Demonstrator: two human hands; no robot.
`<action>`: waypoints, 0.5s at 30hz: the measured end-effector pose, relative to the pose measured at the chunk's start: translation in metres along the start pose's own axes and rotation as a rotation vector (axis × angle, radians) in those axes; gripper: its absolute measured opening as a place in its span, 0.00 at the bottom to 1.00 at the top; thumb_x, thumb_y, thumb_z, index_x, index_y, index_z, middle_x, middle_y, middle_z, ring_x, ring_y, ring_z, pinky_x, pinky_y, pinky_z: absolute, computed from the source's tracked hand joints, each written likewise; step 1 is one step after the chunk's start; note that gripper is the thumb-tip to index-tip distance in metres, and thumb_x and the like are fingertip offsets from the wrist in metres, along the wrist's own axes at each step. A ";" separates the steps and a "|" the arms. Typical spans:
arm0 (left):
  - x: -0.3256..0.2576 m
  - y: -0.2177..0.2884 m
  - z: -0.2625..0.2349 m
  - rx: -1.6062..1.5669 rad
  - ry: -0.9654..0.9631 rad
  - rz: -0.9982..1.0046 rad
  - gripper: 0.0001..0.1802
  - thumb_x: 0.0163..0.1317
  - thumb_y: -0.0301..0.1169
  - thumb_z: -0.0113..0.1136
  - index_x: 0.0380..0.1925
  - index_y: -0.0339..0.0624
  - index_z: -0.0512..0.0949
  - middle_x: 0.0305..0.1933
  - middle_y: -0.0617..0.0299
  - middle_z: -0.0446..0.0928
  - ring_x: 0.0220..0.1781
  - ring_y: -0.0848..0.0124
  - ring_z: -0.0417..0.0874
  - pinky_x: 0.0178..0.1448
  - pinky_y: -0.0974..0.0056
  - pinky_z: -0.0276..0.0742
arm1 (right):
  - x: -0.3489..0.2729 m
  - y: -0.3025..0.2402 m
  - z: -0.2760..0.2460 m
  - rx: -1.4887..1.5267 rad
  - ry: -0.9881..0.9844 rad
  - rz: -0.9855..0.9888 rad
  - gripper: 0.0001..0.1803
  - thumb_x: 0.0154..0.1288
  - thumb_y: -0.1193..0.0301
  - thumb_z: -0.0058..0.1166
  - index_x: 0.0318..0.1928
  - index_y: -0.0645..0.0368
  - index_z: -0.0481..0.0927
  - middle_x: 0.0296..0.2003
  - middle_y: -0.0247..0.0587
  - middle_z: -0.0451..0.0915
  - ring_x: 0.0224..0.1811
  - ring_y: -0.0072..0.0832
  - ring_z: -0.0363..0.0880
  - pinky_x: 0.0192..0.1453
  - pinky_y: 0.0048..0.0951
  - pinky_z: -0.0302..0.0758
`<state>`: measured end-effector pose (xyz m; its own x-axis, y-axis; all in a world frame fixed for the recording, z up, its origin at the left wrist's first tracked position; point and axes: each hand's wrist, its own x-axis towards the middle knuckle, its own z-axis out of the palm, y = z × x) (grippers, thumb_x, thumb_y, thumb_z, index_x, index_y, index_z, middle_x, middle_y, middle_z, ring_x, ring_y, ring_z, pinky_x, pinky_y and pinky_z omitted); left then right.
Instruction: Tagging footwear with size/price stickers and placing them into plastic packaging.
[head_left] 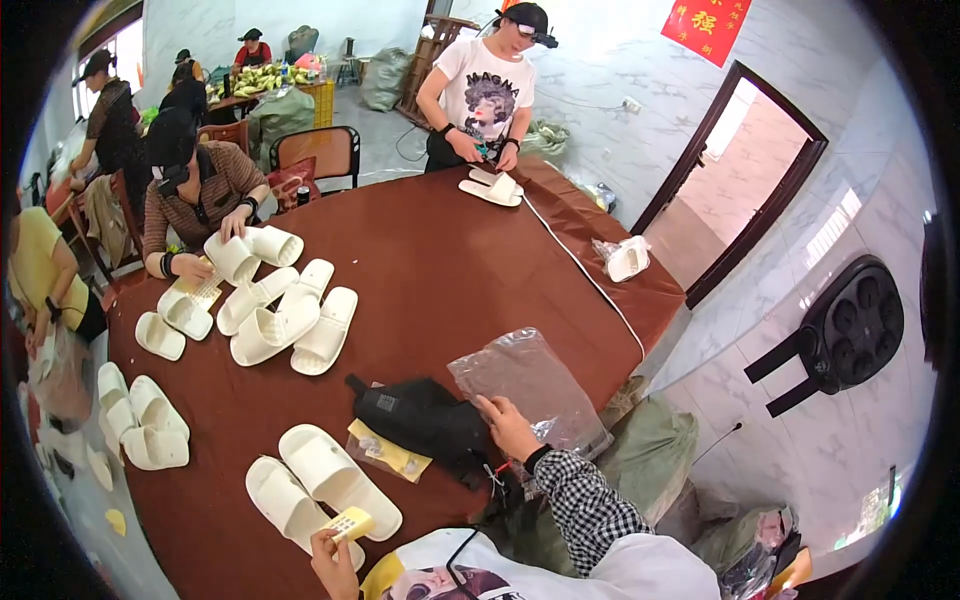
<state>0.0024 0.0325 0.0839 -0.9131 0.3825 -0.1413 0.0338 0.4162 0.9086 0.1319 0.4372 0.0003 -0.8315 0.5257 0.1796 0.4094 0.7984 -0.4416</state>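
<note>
Yellow label (349,523) in left hand (334,564), clear bag (535,385)

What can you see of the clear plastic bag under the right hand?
The clear plastic bag is thin, glossy and crinkled, seemingly empty, lying flat on the dark red table near its right edge. It is roughly rectangular, angled away from the person. The right hand rests on its near left corner, beside a black pouch that touches that side.

A small yellow card (350,523) over white slippers (325,485); crumpled clear bag (530,385) flat on the table.
</note>
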 end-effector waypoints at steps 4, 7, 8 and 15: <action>-0.001 -0.002 -0.003 0.050 -0.004 -0.010 0.13 0.69 0.30 0.57 0.49 0.33 0.75 0.42 0.46 0.81 0.44 0.59 0.84 0.46 0.59 0.77 | 0.014 -0.028 -0.002 0.014 0.002 0.128 0.24 0.59 0.77 0.52 0.58 0.54 0.73 0.57 0.52 0.68 0.53 0.49 0.74 0.52 0.42 0.78; 0.002 -0.002 0.002 0.058 -0.008 0.023 0.13 0.69 0.30 0.57 0.48 0.34 0.75 0.41 0.46 0.81 0.42 0.59 0.84 0.45 0.59 0.77 | 0.012 -0.009 0.011 -0.282 0.049 -0.093 0.20 0.57 0.76 0.54 0.53 0.54 0.75 0.56 0.51 0.70 0.52 0.45 0.75 0.50 0.42 0.79; 0.003 -0.002 0.003 0.049 0.001 0.044 0.13 0.68 0.30 0.57 0.48 0.34 0.75 0.40 0.46 0.81 0.41 0.59 0.84 0.44 0.59 0.77 | 0.012 -0.007 0.012 -0.212 0.032 -0.031 0.18 0.60 0.75 0.53 0.52 0.54 0.76 0.55 0.51 0.71 0.53 0.46 0.75 0.52 0.43 0.78; -0.002 -0.002 0.006 -0.060 -0.057 -0.064 0.13 0.69 0.29 0.55 0.50 0.35 0.74 0.41 0.48 0.80 0.43 0.62 0.82 0.47 0.61 0.77 | 0.008 -0.006 0.008 -0.065 -0.118 0.007 0.15 0.65 0.69 0.52 0.51 0.57 0.79 0.57 0.53 0.72 0.57 0.52 0.71 0.60 0.45 0.73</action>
<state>0.0062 0.0358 0.0797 -0.8880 0.4037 -0.2200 -0.0497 0.3914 0.9189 0.1200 0.4340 -0.0032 -0.8655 0.4959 0.0705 0.4353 0.8143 -0.3839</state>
